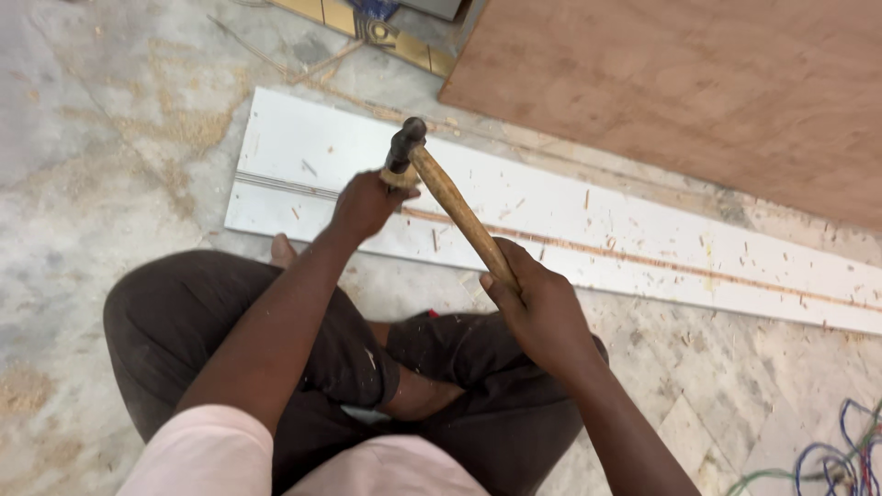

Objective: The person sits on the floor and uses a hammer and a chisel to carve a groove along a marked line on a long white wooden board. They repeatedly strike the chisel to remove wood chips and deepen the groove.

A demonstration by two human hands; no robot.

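Observation:
My right hand (537,298) grips the lower end of a wooden-handled hammer (455,211). Its dark metal head (404,142) is raised over a long white board (643,243) that lies on the floor. A thin groove with a strip runs along the board's length. My left hand (367,202) rests on the board just under the hammer head, fingers pinched together on something too small to make out. I sit cross-legged in dark trousers, knees close to the board's near edge.
A large brown plywood sheet (698,83) lies beyond the board at the upper right. Sawdust and wood chips cover the marble floor (101,184). Coloured wires (827,464) lie tangled at the lower right. A patterned object (386,28) sits at the top.

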